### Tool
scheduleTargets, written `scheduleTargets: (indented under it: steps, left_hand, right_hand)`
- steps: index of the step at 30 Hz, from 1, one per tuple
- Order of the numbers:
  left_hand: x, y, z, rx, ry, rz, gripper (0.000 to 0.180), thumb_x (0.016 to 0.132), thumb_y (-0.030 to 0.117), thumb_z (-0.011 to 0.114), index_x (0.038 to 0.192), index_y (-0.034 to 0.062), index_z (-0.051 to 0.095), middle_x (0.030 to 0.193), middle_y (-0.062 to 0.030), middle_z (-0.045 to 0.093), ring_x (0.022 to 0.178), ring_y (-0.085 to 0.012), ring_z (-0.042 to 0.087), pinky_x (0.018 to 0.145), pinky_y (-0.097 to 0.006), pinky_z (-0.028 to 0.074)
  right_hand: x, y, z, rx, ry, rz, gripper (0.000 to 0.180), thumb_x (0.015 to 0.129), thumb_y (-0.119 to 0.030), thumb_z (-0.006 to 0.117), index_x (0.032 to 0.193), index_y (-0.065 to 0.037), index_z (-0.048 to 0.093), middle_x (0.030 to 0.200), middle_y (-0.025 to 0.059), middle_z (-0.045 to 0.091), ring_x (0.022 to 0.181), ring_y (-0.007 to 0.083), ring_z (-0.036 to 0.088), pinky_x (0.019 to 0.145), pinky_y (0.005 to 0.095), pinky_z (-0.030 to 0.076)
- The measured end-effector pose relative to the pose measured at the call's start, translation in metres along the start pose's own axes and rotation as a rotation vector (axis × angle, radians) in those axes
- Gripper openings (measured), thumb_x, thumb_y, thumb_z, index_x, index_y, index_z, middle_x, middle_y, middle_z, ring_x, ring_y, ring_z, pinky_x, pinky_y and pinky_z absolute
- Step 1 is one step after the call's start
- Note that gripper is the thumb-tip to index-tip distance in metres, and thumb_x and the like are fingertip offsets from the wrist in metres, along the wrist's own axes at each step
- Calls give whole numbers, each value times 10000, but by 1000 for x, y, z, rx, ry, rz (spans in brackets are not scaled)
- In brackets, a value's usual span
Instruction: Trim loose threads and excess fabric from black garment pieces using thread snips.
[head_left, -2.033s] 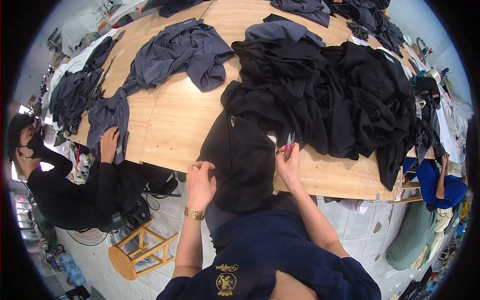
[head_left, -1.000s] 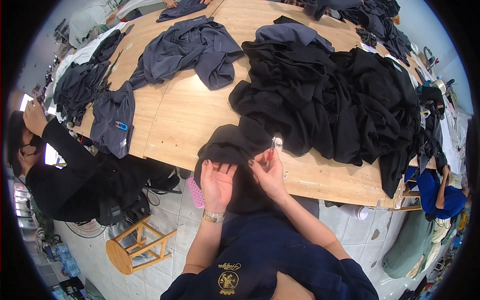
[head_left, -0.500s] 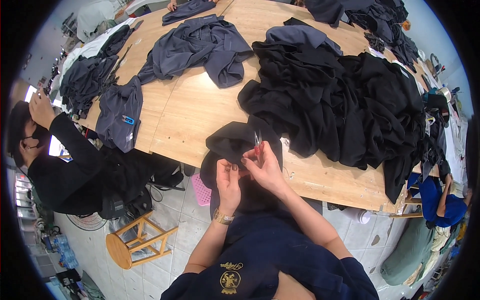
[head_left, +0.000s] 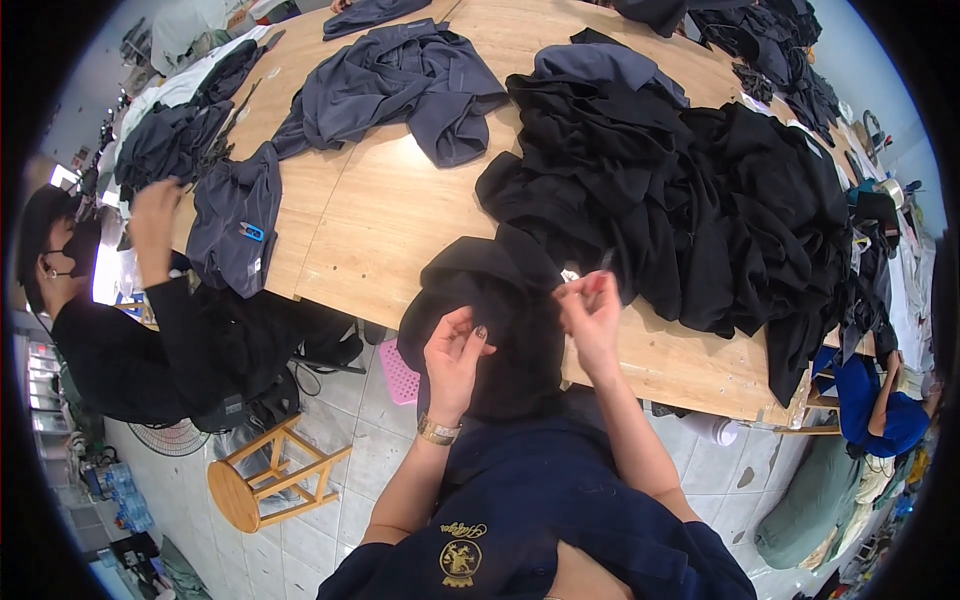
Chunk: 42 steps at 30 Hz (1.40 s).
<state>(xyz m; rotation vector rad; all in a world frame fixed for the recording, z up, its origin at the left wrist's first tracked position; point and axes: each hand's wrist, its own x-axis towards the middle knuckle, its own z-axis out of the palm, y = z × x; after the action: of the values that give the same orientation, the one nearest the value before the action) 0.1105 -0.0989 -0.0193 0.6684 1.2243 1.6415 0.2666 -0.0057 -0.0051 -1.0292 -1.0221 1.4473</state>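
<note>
Black garment (head_left: 500, 320) hangs over the near edge of the wooden table (head_left: 380, 220), centre of frame, directly ahead of both hands and touching them; its long axis runs from the table edge down toward the lower centre of the frame, top end resting on the wood, lower end draped off it. Left hand (head_left: 455, 360) grips the cloth low on the left side, fingers curled narrow around a fold. Right hand (head_left: 590, 310) sits higher and to the right, fingertips pinched shut on what looks like a small slim tool plus a bit of fabric or thread; too small to identify. Right hand is nearer the table edge. Large heap of black clothes (head_left: 700, 200) lies just right of it; grey clothes (head_left: 400, 90) upper left; a co-worker (head_left: 110, 330) at far left
</note>
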Motion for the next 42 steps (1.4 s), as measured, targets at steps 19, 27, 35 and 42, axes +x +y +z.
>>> scheduleTargets:
  steps: [19, 27, 35, 42]
  left_hand:
    - [-7, 16, 21, -342, -85, -262, 170, 865, -24, 553, 1033, -1, 566, 965, -58, 611, 880, -122, 590, 817, -286, 487]
    - [-9, 4, 14, -50, -125, -126, 232, 849, -42, 572, 1080, -45, 555, 966, -58, 596, 840, -100, 585, 796, -232, 489]
    - [-14, 15, 32, 19, -58, 9, 509, 822, -115, 534, 1236, 62, 297, 894, -44, 476, 807, -81, 526, 824, -328, 536]
    - [-14, 14, 33, 73, -65, 70, 571, 808, -143, 517, 1274, 76, 269, 922, -54, 437, 813, -84, 505, 814, -292, 516]
  right_hand:
    - [-14, -27, 16, -237, -334, -70, 360, 765, 41, 634, 821, -94, 304, 856, 63, 568, 735, 76, 502, 626, 208, 423]
    - [-19, -16, 31, -849, -373, -576, 201, 758, 4, 642, 910, -36, 517, 876, 79, 566, 780, 186, 557, 669, 282, 451]
    - [-8, -18, 31, 161, -270, 106, 276, 815, 45, 610, 836, -66, 358, 794, 15, 560, 740, 54, 518, 674, 187, 425]
    - [-13, -24, 30, -346, -420, -70, 243, 808, 2, 605, 933, -34, 400, 855, 81, 621, 696, 142, 574, 624, 268, 465]
